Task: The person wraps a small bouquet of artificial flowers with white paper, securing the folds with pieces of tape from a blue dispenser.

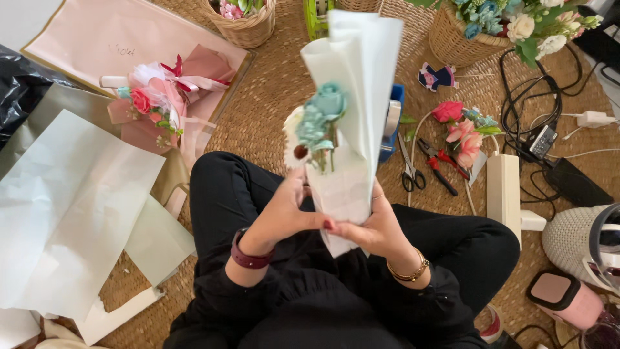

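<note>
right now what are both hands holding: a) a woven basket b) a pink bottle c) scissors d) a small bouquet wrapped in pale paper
d: the left hand and right hand grip the base of the bouquet, teal flowers in pale paper; the scissors lie on the mat.

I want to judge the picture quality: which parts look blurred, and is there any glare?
Head view: the bouquet held by the left hand and right hand looks softly blurred; the scissors on the woven mat look sharper; lighting is even, without strong glare.
</note>
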